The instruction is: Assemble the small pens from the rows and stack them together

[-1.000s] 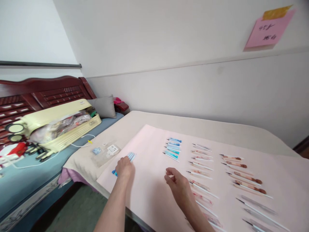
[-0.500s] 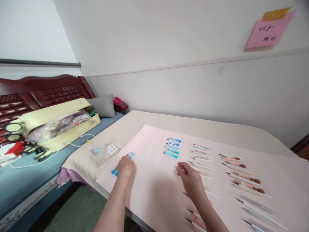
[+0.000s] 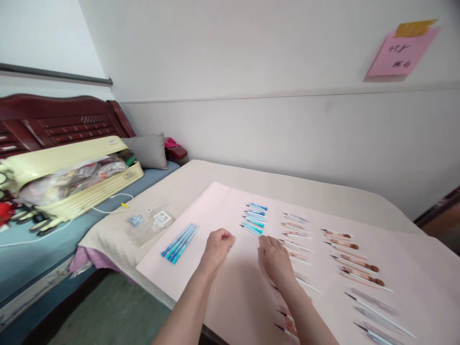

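Observation:
My left hand [image 3: 217, 245] hovers over the pink sheet, its fingers curled together; whatever they hold, if anything, is hidden. To its left lie several slim blue pens [image 3: 180, 243], side by side with darker blue ends at the front. My right hand [image 3: 275, 255] rests back-up on the sheet, fingers stretched out, their tips close to the end of a thin white stick with a black tip [image 3: 250, 230]. Beyond it is a column of short blue pieces [image 3: 258, 214] with similar white sticks among them.
Right of my hands lie columns of pale pen parts [image 3: 296, 235], brown-ended pens [image 3: 359, 266] and grey ones [image 3: 373, 302] on the pink sheet [image 3: 215, 206]. A clear plastic bag [image 3: 151, 227] lies at left. An open yellow suitcase [image 3: 82, 172] sits beyond.
My left hand has let go of the blue pens and moved right, leaving them laid on the sheet. My right hand has turned from a pinch to lying flatter. The view has shifted slightly.

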### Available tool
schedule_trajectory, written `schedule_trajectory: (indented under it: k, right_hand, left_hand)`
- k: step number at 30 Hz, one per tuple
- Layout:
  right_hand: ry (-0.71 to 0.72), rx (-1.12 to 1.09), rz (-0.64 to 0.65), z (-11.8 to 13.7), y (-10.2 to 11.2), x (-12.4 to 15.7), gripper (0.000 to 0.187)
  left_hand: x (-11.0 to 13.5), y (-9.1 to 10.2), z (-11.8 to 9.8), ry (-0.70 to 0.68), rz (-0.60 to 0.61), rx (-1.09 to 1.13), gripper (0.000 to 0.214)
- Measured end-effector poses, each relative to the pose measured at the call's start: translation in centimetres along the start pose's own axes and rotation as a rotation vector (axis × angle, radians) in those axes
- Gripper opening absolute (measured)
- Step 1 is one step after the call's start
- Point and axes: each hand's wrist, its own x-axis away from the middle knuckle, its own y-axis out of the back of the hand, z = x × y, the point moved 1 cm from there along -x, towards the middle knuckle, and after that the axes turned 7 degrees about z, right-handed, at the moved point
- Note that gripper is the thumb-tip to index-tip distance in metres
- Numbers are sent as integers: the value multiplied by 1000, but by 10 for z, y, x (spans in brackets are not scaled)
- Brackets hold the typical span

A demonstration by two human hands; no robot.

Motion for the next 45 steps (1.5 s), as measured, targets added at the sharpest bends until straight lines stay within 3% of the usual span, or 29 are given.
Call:
schedule_trajectory:
  k: [4, 9, 12, 17, 26, 30, 35, 40, 45]
  right_hand:
    - [-4, 88, 1, 5, -15, -5, 18]
    - [-34, 133, 17, 7, -22, -7, 18]
    - [-35, 146, 15, 13, -21, -6, 15]
    - [-64, 113, 95, 22, -20, -5, 19]
    - [-28, -75, 213, 34, -12, -2, 16]
    - [43, -167, 261, 44, -3, 5, 15]
    - [161, -363, 284, 51, 2, 10, 16]
    - [106, -413, 73, 35, -3, 5, 22]
    - [81, -137, -96, 13, -9, -5, 30]
  left_hand:
    - [2, 3, -1, 98, 1, 245, 10]
    - [2, -13, 13, 414, -25, 775, 14]
    - [3, -26, 22, 523, -56, 821, 8]
    - [8, -43, 32, 593, -105, 832, 8]
    - [3, -44, 36, 600, -171, 882, 17]
    - [-1, -39, 34, 544, -187, 924, 9]
    - [-2, -30, 31, 466, -301, 947, 8]
    - [-1, -21, 21, 403, -331, 990, 9]
    - [-2, -14, 14, 389, -327, 1060, 12]
